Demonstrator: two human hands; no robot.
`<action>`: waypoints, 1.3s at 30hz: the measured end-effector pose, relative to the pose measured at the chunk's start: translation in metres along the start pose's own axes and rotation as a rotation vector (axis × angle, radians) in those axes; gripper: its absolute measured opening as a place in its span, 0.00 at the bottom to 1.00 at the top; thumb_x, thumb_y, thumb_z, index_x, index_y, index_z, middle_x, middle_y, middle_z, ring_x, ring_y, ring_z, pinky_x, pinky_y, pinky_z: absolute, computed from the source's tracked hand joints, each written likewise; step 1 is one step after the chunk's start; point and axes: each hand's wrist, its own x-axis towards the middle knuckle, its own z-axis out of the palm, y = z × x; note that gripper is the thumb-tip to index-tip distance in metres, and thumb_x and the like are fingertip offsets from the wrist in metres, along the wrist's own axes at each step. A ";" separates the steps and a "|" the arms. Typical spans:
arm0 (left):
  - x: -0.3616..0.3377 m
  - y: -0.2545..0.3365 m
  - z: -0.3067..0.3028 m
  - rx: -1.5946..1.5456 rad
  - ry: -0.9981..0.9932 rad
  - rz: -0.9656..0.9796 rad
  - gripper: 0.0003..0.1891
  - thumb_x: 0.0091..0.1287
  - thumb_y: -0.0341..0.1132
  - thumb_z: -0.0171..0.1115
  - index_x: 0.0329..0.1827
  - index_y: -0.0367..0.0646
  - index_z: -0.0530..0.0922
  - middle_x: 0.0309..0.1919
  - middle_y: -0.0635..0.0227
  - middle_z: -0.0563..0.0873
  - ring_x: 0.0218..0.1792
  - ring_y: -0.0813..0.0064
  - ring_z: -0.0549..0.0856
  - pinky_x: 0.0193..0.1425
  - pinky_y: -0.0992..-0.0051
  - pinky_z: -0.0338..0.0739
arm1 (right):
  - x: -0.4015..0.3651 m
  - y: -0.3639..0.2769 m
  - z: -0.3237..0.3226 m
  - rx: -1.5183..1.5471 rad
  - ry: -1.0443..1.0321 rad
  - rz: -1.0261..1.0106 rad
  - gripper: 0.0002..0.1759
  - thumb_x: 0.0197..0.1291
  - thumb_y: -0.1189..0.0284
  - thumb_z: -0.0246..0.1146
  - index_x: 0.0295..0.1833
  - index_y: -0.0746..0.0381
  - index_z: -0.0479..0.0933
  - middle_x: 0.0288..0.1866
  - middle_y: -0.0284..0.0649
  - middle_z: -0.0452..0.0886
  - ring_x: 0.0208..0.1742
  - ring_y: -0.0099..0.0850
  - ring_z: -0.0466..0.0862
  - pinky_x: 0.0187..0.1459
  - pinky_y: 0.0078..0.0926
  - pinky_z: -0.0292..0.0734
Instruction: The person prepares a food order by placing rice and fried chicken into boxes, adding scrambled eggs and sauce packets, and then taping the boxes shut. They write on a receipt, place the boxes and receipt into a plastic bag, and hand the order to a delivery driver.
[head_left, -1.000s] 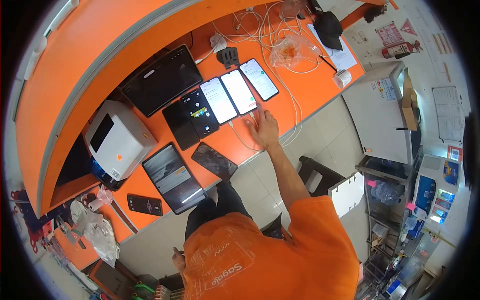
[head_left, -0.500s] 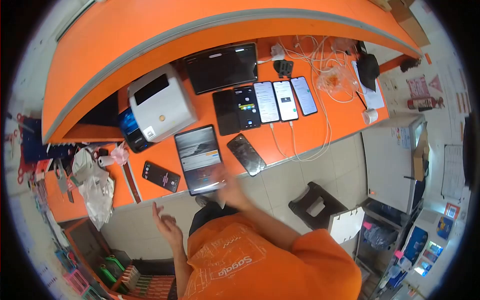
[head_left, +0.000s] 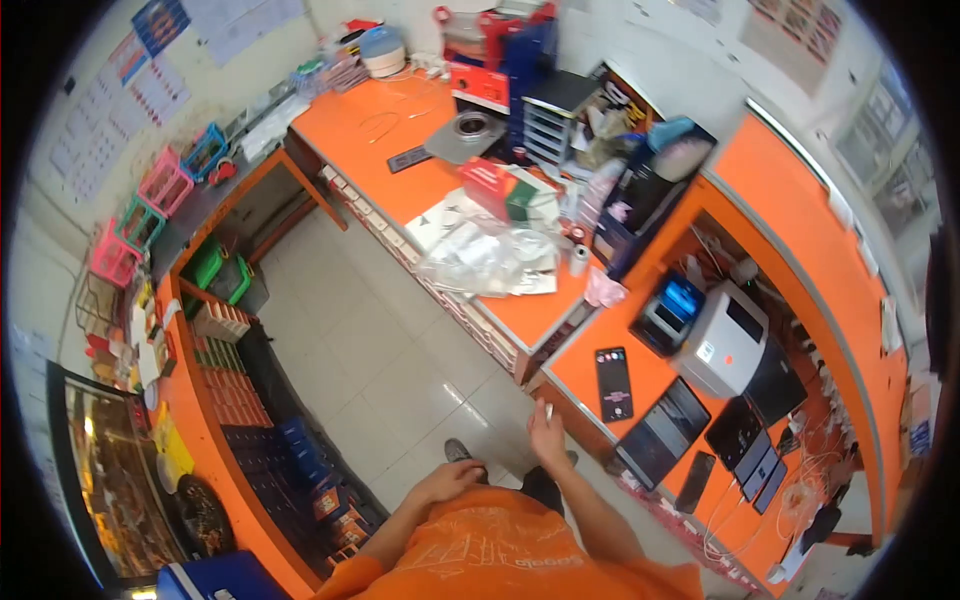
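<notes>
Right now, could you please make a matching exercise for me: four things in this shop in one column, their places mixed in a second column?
Things:
1. white box-shaped printer
2. black flat phone with lit screen
3. pink plastic basket
4. crumpled clear plastic bags

Places:
A. at far left, by the wall
B. on the orange desk, next to the red and green box
C. on the orange counter, nearest the right hand
D. right beside the device with a blue screen

Pairs: 1-D, 2-C, 3-A, 4-B.
</notes>
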 end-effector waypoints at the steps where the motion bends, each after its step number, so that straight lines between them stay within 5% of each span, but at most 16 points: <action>1: -0.021 -0.026 -0.024 -0.044 0.121 -0.080 0.24 0.70 0.47 0.57 0.63 0.43 0.75 0.49 0.47 0.85 0.51 0.51 0.85 0.57 0.62 0.78 | 0.016 -0.043 0.019 -0.044 0.030 -0.206 0.27 0.73 0.54 0.50 0.37 0.71 0.75 0.24 0.48 0.77 0.31 0.39 0.79 0.39 0.44 0.72; 4: -0.070 -0.112 -0.080 0.040 0.376 -0.227 0.20 0.69 0.42 0.58 0.61 0.42 0.75 0.44 0.52 0.87 0.45 0.57 0.88 0.51 0.64 0.80 | 0.101 -0.134 0.035 -0.332 0.196 -0.203 0.29 0.70 0.53 0.52 0.48 0.75 0.75 0.40 0.64 0.81 0.44 0.55 0.84 0.46 0.49 0.75; 7: -0.123 -0.138 -0.139 -0.026 0.583 -0.330 0.18 0.70 0.39 0.57 0.59 0.41 0.76 0.42 0.52 0.88 0.40 0.60 0.88 0.45 0.64 0.81 | 0.199 -0.182 0.033 -0.630 0.291 -0.168 0.38 0.57 0.54 0.63 0.62 0.75 0.68 0.56 0.68 0.77 0.60 0.57 0.77 0.62 0.47 0.71; 11: -0.162 -0.224 -0.172 -0.264 0.868 -0.334 0.18 0.69 0.39 0.57 0.59 0.41 0.76 0.40 0.52 0.88 0.37 0.59 0.88 0.42 0.64 0.82 | 0.290 -0.153 0.037 -0.868 0.342 -0.515 0.48 0.55 0.56 0.67 0.74 0.70 0.57 0.73 0.62 0.62 0.75 0.50 0.62 0.75 0.41 0.55; 12: -0.166 -0.233 -0.178 -0.304 0.971 -0.371 0.18 0.69 0.39 0.57 0.59 0.41 0.76 0.40 0.52 0.88 0.37 0.59 0.88 0.42 0.64 0.82 | 0.277 -0.154 0.047 -0.847 0.563 -1.137 0.47 0.56 0.55 0.68 0.75 0.66 0.57 0.73 0.56 0.64 0.74 0.49 0.64 0.74 0.44 0.55; 14: -0.169 -0.242 -0.187 -0.128 0.906 -0.435 0.19 0.70 0.43 0.57 0.59 0.42 0.77 0.41 0.52 0.88 0.37 0.57 0.88 0.41 0.65 0.82 | 0.232 -0.155 0.068 -0.675 0.517 -0.910 0.47 0.57 0.53 0.66 0.75 0.65 0.56 0.74 0.55 0.62 0.74 0.49 0.63 0.74 0.44 0.55; 20: -0.038 -0.396 -0.112 -0.611 0.578 -0.338 0.28 0.68 0.51 0.60 0.66 0.46 0.74 0.53 0.54 0.85 0.55 0.63 0.83 0.63 0.66 0.73 | 0.162 -0.184 0.228 -0.680 0.343 -0.577 0.47 0.59 0.48 0.60 0.77 0.63 0.54 0.76 0.53 0.59 0.75 0.48 0.61 0.74 0.45 0.54; 27: -0.082 -0.310 -0.411 -0.800 0.063 -0.694 0.34 0.67 0.64 0.51 0.63 0.47 0.77 0.60 0.61 0.81 0.57 0.61 0.80 0.62 0.63 0.73 | 0.240 -0.196 0.484 -0.730 -0.725 -0.042 0.47 0.62 0.43 0.53 0.78 0.61 0.51 0.78 0.50 0.54 0.76 0.47 0.58 0.75 0.46 0.53; 29: -0.080 -0.330 -0.468 -0.484 -0.007 -0.752 0.37 0.67 0.68 0.46 0.61 0.46 0.79 0.62 0.60 0.80 0.59 0.57 0.79 0.62 0.61 0.73 | 0.262 -0.201 0.530 -0.715 -0.908 0.224 0.47 0.63 0.42 0.52 0.78 0.60 0.51 0.79 0.49 0.53 0.77 0.47 0.57 0.75 0.46 0.52; 31: -0.121 -0.306 -0.515 -0.306 0.212 -0.794 0.38 0.68 0.68 0.43 0.51 0.38 0.83 0.51 0.51 0.85 0.55 0.51 0.82 0.60 0.60 0.76 | 0.282 -0.216 0.569 -0.750 -1.032 0.474 0.47 0.64 0.40 0.50 0.78 0.60 0.50 0.79 0.49 0.52 0.77 0.46 0.56 0.75 0.46 0.52; 32: -0.105 -0.366 -0.505 -0.316 0.288 -0.773 0.39 0.68 0.67 0.43 0.47 0.36 0.84 0.43 0.49 0.87 0.50 0.50 0.85 0.57 0.59 0.77 | 0.288 -0.224 0.588 -0.764 -1.079 0.581 0.47 0.64 0.39 0.49 0.79 0.59 0.49 0.80 0.48 0.51 0.77 0.46 0.56 0.75 0.46 0.52; 35: -0.150 -0.363 -0.566 -0.412 0.442 -0.804 0.36 0.69 0.64 0.46 0.50 0.36 0.83 0.42 0.48 0.87 0.49 0.52 0.86 0.55 0.59 0.77 | 0.297 -0.240 0.658 -0.780 -1.224 0.834 0.48 0.66 0.37 0.46 0.79 0.58 0.48 0.81 0.47 0.49 0.78 0.46 0.55 0.75 0.47 0.51; 36: -0.163 -0.358 -0.580 -0.568 0.787 -0.797 0.32 0.70 0.59 0.50 0.53 0.35 0.81 0.40 0.48 0.88 0.47 0.55 0.86 0.53 0.61 0.78 | 0.298 -0.244 0.689 -0.786 -1.292 0.882 0.48 0.66 0.36 0.45 0.79 0.58 0.48 0.81 0.47 0.48 0.78 0.46 0.54 0.75 0.47 0.51; 37: -0.172 -0.368 -0.603 -0.726 1.129 -0.762 0.29 0.71 0.54 0.53 0.56 0.34 0.80 0.37 0.49 0.88 0.45 0.59 0.87 0.51 0.63 0.79 | 0.303 -0.249 0.724 -0.818 -1.357 0.853 0.48 0.66 0.35 0.44 0.80 0.58 0.47 0.81 0.46 0.48 0.78 0.45 0.54 0.75 0.47 0.51; 38: -0.174 -0.392 -0.633 -0.682 1.078 -0.733 0.29 0.71 0.54 0.53 0.56 0.34 0.80 0.37 0.49 0.88 0.45 0.59 0.87 0.51 0.63 0.79 | 0.305 -0.254 0.761 -0.872 -1.415 0.808 0.48 0.67 0.35 0.43 0.80 0.57 0.47 0.82 0.46 0.47 0.78 0.45 0.54 0.75 0.47 0.51; 39: -0.175 -0.409 -0.654 -0.755 1.333 -0.642 0.26 0.70 0.49 0.56 0.58 0.33 0.77 0.37 0.52 0.88 0.43 0.63 0.87 0.49 0.67 0.79 | 0.287 -0.273 0.803 -1.041 -1.429 0.591 0.49 0.65 0.32 0.43 0.79 0.55 0.49 0.79 0.47 0.53 0.75 0.45 0.60 0.71 0.48 0.58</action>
